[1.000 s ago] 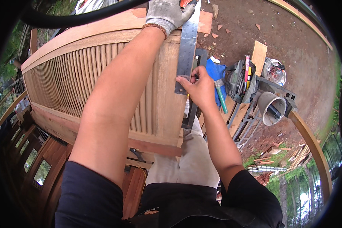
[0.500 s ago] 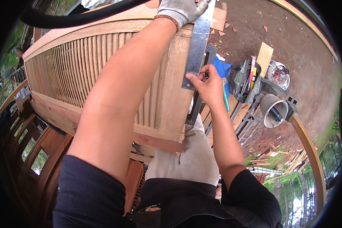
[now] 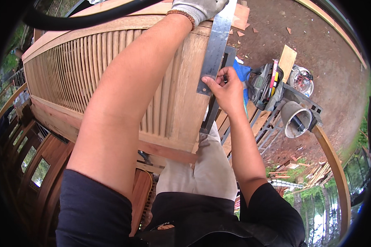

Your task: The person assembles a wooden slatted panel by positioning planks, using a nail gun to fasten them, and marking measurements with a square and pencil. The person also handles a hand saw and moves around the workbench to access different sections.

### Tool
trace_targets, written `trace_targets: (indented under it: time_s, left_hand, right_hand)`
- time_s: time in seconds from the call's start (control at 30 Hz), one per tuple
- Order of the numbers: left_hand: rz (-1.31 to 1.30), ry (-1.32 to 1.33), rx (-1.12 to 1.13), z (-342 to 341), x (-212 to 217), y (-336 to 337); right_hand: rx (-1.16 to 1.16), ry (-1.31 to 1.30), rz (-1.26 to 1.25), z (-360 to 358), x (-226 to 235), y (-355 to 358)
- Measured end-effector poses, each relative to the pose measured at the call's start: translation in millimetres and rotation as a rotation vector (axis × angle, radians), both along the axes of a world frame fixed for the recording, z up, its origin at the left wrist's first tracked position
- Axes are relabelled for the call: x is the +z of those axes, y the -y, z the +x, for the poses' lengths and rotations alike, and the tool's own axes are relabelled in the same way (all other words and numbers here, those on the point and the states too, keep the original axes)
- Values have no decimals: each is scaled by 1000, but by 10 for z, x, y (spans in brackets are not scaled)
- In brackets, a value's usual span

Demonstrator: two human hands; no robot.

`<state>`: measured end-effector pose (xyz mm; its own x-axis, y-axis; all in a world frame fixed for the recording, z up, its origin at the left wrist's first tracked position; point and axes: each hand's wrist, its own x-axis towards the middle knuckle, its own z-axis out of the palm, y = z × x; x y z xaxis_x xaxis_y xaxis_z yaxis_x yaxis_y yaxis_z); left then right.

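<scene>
A long metal ruler lies along the right edge of a slatted wooden panel. My right hand is closed at the ruler's near end, thumb pressed on its face and the other fingers curled beside its edge. Something small and dark shows among those fingers, too little of it to name. Farther up, my left hand, in a grey glove, grips the ruler's far part against the wood; its fingertips are partly cut off by the upper border. A dark metal bar runs below the panel's right edge.
Right of the panel, a grey tool bag with tools sits beside a blue cloth. A white bucket and a tub of small items stand near a metal frame. Dark wooden furniture is at the left; wood scraps litter the ground.
The view has shifted slightly, and the panel sits a little farther left and higher. Both hands keep their places on the ruler.
</scene>
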<state>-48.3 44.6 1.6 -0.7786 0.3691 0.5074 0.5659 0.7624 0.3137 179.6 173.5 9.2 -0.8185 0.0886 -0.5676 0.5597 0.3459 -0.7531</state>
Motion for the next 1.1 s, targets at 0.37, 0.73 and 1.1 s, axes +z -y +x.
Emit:
trace_targets:
  time_s: [0.37, 0.73, 1.1]
  left_hand:
    - [18, 31, 0, -9, -36, 1]
    - [6, 2, 11, -30, -92, -9]
    - [-12, 9, 17, -28, -111, -10]
  right_hand:
    - [34, -26, 25, -5, 4, -38]
    - [40, -38, 26, -2, 0, -54]
    - [38, -18, 1, -12, 16, -58]
